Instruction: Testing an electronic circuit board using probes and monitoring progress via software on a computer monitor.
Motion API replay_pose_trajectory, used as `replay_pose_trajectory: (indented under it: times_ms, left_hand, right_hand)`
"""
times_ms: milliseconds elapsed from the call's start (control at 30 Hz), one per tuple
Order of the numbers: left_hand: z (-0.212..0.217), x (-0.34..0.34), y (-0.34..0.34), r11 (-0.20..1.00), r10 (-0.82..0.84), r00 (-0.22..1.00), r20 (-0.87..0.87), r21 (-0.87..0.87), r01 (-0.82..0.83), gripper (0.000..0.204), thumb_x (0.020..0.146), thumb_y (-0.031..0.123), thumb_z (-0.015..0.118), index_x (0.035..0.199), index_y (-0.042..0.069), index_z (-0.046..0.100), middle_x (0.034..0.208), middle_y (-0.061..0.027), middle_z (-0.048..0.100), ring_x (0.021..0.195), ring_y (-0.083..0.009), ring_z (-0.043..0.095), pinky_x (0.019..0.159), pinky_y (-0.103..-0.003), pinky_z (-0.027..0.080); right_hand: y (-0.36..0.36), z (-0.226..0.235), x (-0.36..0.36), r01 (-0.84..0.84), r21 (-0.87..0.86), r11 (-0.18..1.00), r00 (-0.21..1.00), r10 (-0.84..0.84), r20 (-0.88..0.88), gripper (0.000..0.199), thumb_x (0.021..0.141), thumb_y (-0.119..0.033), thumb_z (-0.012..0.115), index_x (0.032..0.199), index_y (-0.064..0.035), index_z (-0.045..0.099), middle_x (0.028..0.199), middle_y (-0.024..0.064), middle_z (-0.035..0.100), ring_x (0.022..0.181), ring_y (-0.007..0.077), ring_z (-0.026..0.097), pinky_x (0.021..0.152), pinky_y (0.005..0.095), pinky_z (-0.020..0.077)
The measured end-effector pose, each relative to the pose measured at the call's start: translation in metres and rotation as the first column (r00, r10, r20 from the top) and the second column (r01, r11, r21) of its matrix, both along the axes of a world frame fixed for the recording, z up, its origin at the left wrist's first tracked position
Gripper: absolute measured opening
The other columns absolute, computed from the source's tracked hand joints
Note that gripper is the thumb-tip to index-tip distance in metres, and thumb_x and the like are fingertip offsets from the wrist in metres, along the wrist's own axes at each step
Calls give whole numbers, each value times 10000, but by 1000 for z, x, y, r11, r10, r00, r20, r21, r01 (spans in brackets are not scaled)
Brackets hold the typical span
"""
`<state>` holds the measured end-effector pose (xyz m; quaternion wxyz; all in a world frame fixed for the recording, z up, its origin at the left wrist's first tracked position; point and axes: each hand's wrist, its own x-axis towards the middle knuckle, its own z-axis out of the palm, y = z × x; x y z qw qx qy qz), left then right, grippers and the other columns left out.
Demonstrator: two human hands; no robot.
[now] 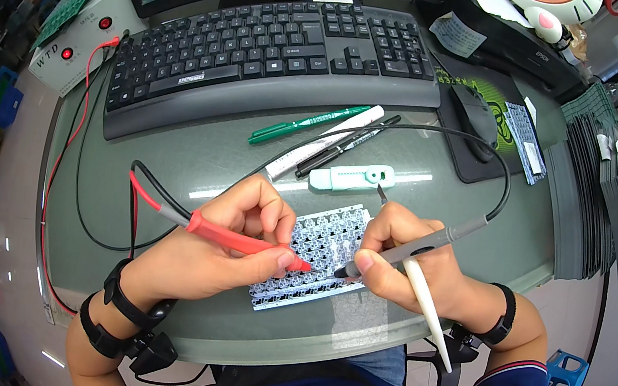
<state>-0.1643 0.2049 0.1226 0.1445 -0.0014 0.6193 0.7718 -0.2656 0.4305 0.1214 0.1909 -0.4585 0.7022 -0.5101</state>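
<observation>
A white printed circuit board panel (292,297) with rows of small dark parts lies at a tilt on the desk. My left hand (238,234) is closed on a red test probe (225,235), its tip over the middle of the panel. From the right, my right hand (419,263) grips a black-and-grey test probe (415,249), its tip also at the panel, a short gap from the red one. Through the same hand runs a slim white tool (427,315), pointing down toward me; a dark point beyond the fingers may be its other end. Whether either tip touches is unclear.
Beyond the panel lie a mint-green box cutter (352,177), a green marker (308,124), a white pen (325,143) and a black pen (349,145). A keyboard (272,66), mouse (472,122) and monitor stand farther back. Probe cables loop across the desk; dark boards (587,197) stack right.
</observation>
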Motion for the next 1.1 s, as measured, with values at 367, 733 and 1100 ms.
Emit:
replay_pose_trajectory:
  times_ms: [367,733,1100]
  left_hand:
    - [-3,0,-1,1000,-8,1000,-4,2,8,284,874,27,618,892,77,339,934,-48,501,847,-71,554,734,-228,482]
    - [-2,0,-4,1000,-7,1000,-1,14,7,276,876,29,614,901,74,343,934,-46,496,891,-94,581,738,-242,521]
    - [-6,0,-13,996,-15,999,34,89,12,270,879,39,602,943,78,343,937,-46,484,907,-115,596,760,-272,567]
  right_hand:
    - [-1,1,1,-9,1,1000,1000,9,-23,203,867,-159,649,808,-34,500,640,24,567,504,58,487,445,231,365]
    - [-1,4,4,26,35,999,998,-28,61,135,825,-84,646,788,-24,531,633,44,538,545,123,526,492,278,412]
    - [-2,3,2,8,18,1000,999,-9,48,166,848,-106,639,786,-26,508,629,35,553,516,90,497,466,254,384]
